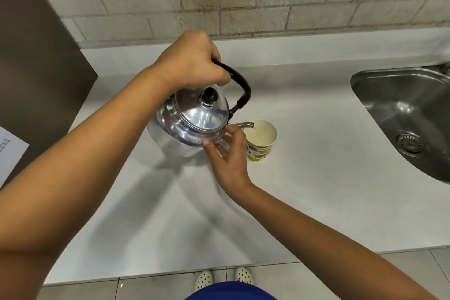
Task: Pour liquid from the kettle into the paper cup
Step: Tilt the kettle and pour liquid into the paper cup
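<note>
A shiny metal kettle (192, 119) with a black knob on its lid hangs tilted to the right above the white counter. My left hand (192, 61) grips its black arched handle from above. The spout reaches over the rim of a paper cup (261, 140), which stands on the counter and has a green and orange print. My right hand (230, 153) is between kettle and cup, fingers spread, fingertips touching the kettle's lower side near the spout's base. The cup's inside looks pale; I cannot tell how much liquid it holds.
The white counter (316, 178) runs to a brick-tiled back wall. A steel sink (409, 114) with a drain is set in at the right. A brown panel (36, 68) stands at the left, with a white paper (9, 153) below it. The counter's front edge is close to me.
</note>
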